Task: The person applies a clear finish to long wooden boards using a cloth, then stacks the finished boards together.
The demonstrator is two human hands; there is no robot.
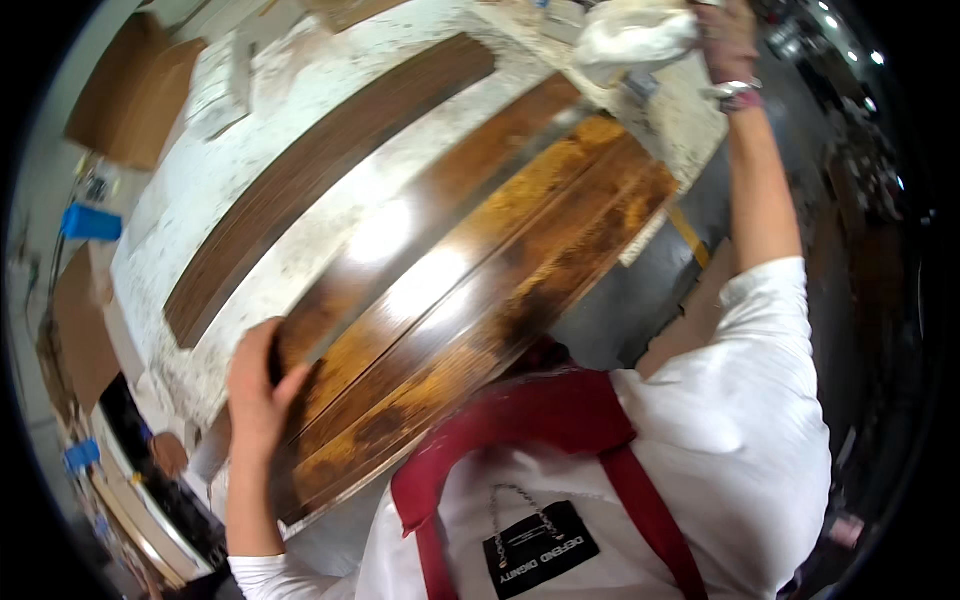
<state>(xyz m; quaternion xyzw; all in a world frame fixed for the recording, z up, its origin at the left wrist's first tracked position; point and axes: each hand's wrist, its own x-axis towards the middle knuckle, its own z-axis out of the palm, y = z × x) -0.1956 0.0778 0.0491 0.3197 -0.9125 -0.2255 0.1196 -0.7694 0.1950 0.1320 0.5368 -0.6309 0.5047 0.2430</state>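
My left hand (pixel 258 385) grips the near left end of a narrow glossy brown board (pixel 440 190), its thumb and fingers on either side of the end. Right beside that board lies a wider glossy wood panel (pixel 510 250), mottled amber and dark brown, with long grooves. My right arm stretches to the far right, where my right hand (pixel 728 42) is closed on a bunched white cloth (pixel 635 42), beyond the boards' far end. My right fingers are partly blurred. A third board (pixel 330 175), dull dark brown, lies apart farther left.
The boards lie on a white, stained worktable (pixel 160 270). At its far left are an open cardboard box (pixel 130 90) and a white block-like package (pixel 220 85). A blue container (pixel 92 222) stands past the left edge. Grey floor (pixel 600 320) shows to the right.
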